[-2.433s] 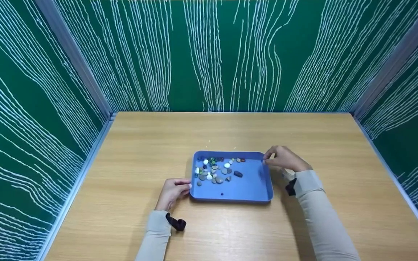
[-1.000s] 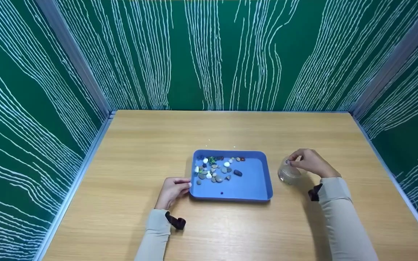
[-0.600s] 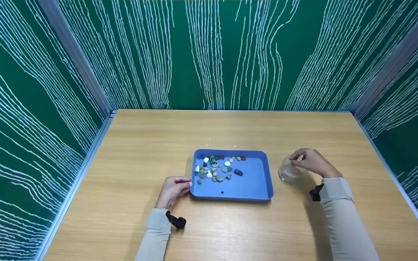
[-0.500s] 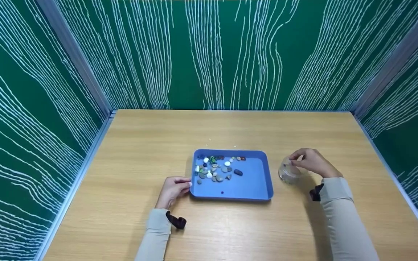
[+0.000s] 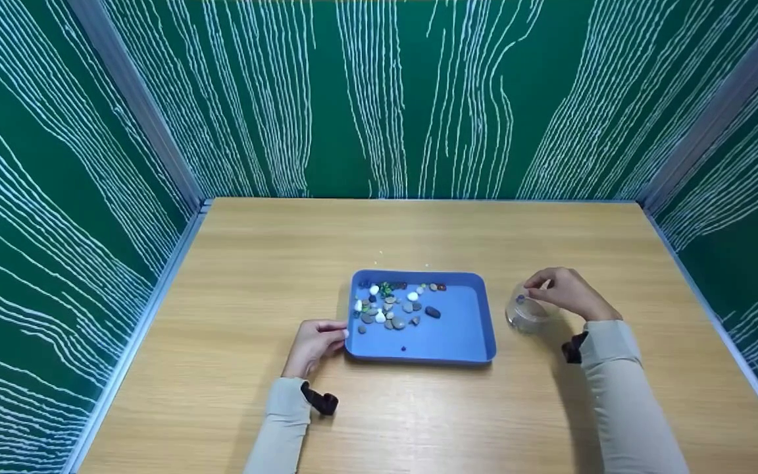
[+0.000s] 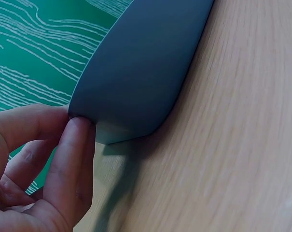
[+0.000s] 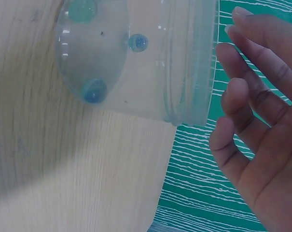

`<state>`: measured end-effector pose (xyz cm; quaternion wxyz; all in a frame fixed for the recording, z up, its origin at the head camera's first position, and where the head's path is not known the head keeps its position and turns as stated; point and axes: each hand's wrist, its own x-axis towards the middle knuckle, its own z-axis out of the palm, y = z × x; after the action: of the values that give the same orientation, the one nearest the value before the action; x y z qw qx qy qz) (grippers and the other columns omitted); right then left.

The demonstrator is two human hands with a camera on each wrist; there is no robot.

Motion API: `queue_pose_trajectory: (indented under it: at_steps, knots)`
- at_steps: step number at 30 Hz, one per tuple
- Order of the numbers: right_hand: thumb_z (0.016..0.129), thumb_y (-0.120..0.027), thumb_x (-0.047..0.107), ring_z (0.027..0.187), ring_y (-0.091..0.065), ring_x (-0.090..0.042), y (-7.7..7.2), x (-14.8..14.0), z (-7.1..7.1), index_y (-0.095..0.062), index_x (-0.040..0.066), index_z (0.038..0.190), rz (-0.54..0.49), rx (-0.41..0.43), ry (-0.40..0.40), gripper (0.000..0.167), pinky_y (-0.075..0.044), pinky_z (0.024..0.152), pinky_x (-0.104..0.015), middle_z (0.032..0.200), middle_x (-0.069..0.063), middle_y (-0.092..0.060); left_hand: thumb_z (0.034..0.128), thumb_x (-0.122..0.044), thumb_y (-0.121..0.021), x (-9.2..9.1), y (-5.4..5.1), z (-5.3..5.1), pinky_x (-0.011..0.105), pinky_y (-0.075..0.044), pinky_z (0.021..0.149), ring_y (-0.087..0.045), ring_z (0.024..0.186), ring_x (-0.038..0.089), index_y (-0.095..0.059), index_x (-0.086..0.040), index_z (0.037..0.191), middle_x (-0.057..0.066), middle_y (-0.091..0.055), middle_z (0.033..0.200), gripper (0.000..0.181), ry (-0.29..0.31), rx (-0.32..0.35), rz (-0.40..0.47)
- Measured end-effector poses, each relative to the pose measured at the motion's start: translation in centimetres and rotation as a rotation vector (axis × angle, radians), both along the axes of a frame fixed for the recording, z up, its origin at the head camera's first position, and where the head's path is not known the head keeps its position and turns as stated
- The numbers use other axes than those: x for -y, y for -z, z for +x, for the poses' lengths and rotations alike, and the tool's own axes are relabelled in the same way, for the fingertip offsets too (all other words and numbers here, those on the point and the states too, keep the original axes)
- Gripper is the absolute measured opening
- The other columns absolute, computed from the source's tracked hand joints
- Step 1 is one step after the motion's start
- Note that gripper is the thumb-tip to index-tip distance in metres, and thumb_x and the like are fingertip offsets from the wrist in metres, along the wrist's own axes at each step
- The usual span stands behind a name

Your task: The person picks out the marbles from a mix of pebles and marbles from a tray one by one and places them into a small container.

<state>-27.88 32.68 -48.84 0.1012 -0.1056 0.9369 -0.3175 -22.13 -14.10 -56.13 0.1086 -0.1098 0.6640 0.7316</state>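
Observation:
My left hand (image 5: 314,347) pinches the left rim of a blue tray (image 5: 454,339). The left wrist view shows thumb and fingers (image 6: 71,150) at the tray's corner. Over a clear plastic jar (image 5: 525,320), right of the tray, my right hand (image 5: 568,293) hovers with relaxed, parted fingers. It holds nothing in the right wrist view. A small blue marble (image 7: 138,42) is inside the jar (image 7: 191,67), below its mouth and apart from the fingers. At the bottom are a darker blue marble (image 7: 94,91) and a green marble (image 7: 82,9).
Grey, white and brown pebbles (image 5: 398,323) and green glassy pieces (image 5: 386,289) crowd the tray's left half. A dark oblong stone (image 5: 432,312) lies near its middle, a tiny dark bead (image 5: 403,348) near its front. Patterned green walls (image 5: 366,131) surround the wooden table (image 5: 254,263).
My right hand went from the tray's right rim to above the jar, carrying a small marble. It has let the marble go into the jar. My left hand stays on the tray.

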Motion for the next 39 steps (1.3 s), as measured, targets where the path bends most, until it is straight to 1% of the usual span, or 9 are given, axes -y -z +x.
queue_pose_trajectory:
  at_steps: [7,13,17,23,27,31,34,39]
  knots:
    - [0.092,-0.063,0.018,0.083,-0.056,-0.021,-0.2,-0.1,-0.1,-0.071,0.002,0.105,-0.005,-0.020,-0.008,0.022,-0.049,0.068,-0.026,0.100,-0.014,-0.067,0.0801,0.010,-0.066,-0.1,0.3,-0.1,0.019,-0.059,0.068,-0.064,0.072,0.009,-0.063,0.016,0.111,0.017,-0.071,0.097,0.031,-0.021,0.008,-0.009]
    - [0.092,-0.064,0.019,0.083,-0.057,-0.021,-0.3,0.1,-0.4,-0.071,0.003,0.104,-0.013,-0.043,-0.016,0.022,-0.049,0.069,-0.026,0.098,-0.013,-0.067,0.0808,0.010,-0.065,-0.1,0.2,0.0,0.020,-0.059,0.069,-0.065,0.074,0.009,-0.062,0.017,0.112,0.020,-0.070,0.101,0.032,-0.019,-0.002,-0.004]
    - [0.093,-0.064,0.022,0.087,-0.057,-0.024,-0.5,0.3,-0.6,-0.071,0.005,0.105,-0.009,-0.026,-0.005,0.022,-0.049,0.070,-0.027,0.100,-0.013,-0.067,0.0804,0.010,-0.066,0.0,0.2,-0.1,0.021,-0.060,0.070,-0.066,0.073,0.010,-0.063,0.016,0.112,0.022,-0.069,0.104,0.032,-0.023,0.008,-0.010]
    - [0.093,-0.063,0.024,0.088,-0.056,-0.024,-0.9,1.1,-0.9,-0.070,0.006,0.108,-0.024,0.008,0.012,0.025,-0.050,0.072,-0.027,0.103,-0.012,-0.067,0.0798,0.009,-0.067,0.1,0.2,-0.1,0.022,-0.060,0.070,-0.066,0.071,0.010,-0.064,0.014,0.110,0.020,-0.070,0.102,0.031,-0.025,0.022,-0.019]
    - [0.093,-0.063,0.025,0.088,-0.057,-0.025,-1.1,1.8,-1.1,-0.070,0.004,0.109,-0.028,-0.013,-0.010,0.027,-0.050,0.071,-0.027,0.102,-0.013,-0.067,0.0799,0.009,-0.068,0.1,0.2,-0.1,0.021,-0.060,0.069,-0.065,0.072,0.009,-0.064,0.015,0.109,0.017,-0.070,0.099,0.030,-0.022,0.002,-0.028]
    - [0.094,-0.062,0.026,0.089,-0.057,-0.026,-1.3,2.5,-1.4,-0.070,0.004,0.110,-0.023,-0.010,-0.009,0.028,-0.049,0.073,-0.027,0.103,-0.012,-0.067,0.0796,0.009,-0.068,0.0,0.3,-0.1,0.019,-0.059,0.068,-0.064,0.072,0.009,-0.063,0.017,0.110,0.016,-0.071,0.097,0.031,-0.022,-0.012,-0.025]
    - [0.093,-0.063,0.027,0.088,-0.057,-0.025,-1.4,3.1,-1.7,-0.070,0.005,0.109,-0.034,-0.003,-0.010,0.028,-0.050,0.072,-0.026,0.103,-0.012,-0.067,0.0797,0.009,-0.067,0.0,0.3,-0.1,0.019,-0.059,0.067,-0.064,0.072,0.009,-0.063,0.017,0.110,0.015,-0.071,0.096,0.031,-0.025,-0.005,-0.024]
    - [0.093,-0.064,0.026,0.087,-0.057,-0.023,-1.5,4.3,-2.2,-0.070,0.006,0.109,-0.055,0.004,-0.004,0.026,-0.052,0.072,-0.026,0.103,-0.012,-0.067,0.0799,0.009,-0.067,0.0,0.3,-0.1,0.020,-0.059,0.069,-0.065,0.073,0.010,-0.064,0.016,0.109,0.016,-0.071,0.097,0.030,-0.024,-0.001,-0.038]
